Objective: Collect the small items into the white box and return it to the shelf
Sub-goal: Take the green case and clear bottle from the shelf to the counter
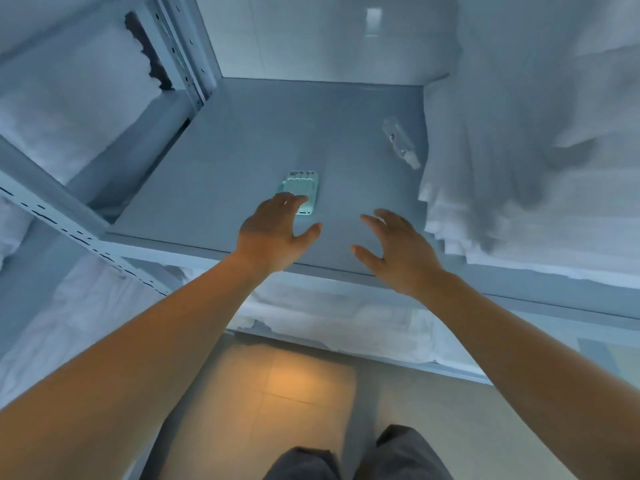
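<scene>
A small pale green packet (302, 188) lies flat on the grey shelf board (242, 161). My left hand (273, 230) hovers over the packet's near end with fingers spread, holding nothing. My right hand (398, 247) is open above the shelf's front edge, to the right of the packet and apart from it. A clear plastic sachet (400, 142) rests farther back on the right, beside the towels. No white box is in view.
Stacked white towels (519, 185) fill the right side of the shelf. More white linen (69, 109) sits in the left bay behind a metal upright (187, 53). Folded linen (329, 317) lies on the shelf below. Tiled floor (277, 393) and my legs are underneath.
</scene>
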`<state>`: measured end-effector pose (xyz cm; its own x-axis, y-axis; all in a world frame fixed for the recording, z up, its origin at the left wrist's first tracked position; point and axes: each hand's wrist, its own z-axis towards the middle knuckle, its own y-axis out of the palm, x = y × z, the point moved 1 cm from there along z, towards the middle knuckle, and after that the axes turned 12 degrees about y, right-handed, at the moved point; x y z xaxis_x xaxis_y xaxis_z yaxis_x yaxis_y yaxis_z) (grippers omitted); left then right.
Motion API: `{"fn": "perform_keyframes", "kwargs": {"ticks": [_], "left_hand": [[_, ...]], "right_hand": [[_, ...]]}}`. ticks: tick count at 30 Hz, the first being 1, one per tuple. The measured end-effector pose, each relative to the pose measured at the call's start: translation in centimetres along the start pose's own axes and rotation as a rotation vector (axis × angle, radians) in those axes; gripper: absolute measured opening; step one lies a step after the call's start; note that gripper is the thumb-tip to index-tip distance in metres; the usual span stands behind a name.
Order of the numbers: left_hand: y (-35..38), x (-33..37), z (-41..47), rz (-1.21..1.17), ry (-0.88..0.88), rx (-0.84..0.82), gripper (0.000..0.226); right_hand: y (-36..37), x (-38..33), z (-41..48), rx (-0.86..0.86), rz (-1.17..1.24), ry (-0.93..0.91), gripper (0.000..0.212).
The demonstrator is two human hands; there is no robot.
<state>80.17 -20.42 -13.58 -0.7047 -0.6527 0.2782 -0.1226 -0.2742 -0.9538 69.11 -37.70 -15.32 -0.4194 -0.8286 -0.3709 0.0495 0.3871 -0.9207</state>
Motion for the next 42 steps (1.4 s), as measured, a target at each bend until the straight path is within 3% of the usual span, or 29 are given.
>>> {"fn": "perform_keyframes", "kwargs": {"ticks": [13,21,27,34,42], "left_hand": [[7.5,-4.9,8.6,0.054,0.008,0.088,0.066],[9.5,-5.1,11.9,0.012,0.081,0.265,0.058],[9.9,-6.2,13.4,-0.109,0.027,0.328,0.059],[10.0,-6.1,13.5,-0.106,0.029,0.349,0.066],[9.9,-6.0,13.2,-0.132,0.019,0.329,0.067]], "right_hand": [[5.1,2.6,8.7,0.161,0.112,0.016,0.057],[4.1,2.1,14.0,0.307,0.189,0.027,0.054],[1.1,1.1,20.3,0.449,0.084,0.125,0.053],[2.1,2.6,23.7,0.356,-0.043,0.385,0.058],[3.4,2.4,19.0,0.354,0.025,0.272,0.053]]}}
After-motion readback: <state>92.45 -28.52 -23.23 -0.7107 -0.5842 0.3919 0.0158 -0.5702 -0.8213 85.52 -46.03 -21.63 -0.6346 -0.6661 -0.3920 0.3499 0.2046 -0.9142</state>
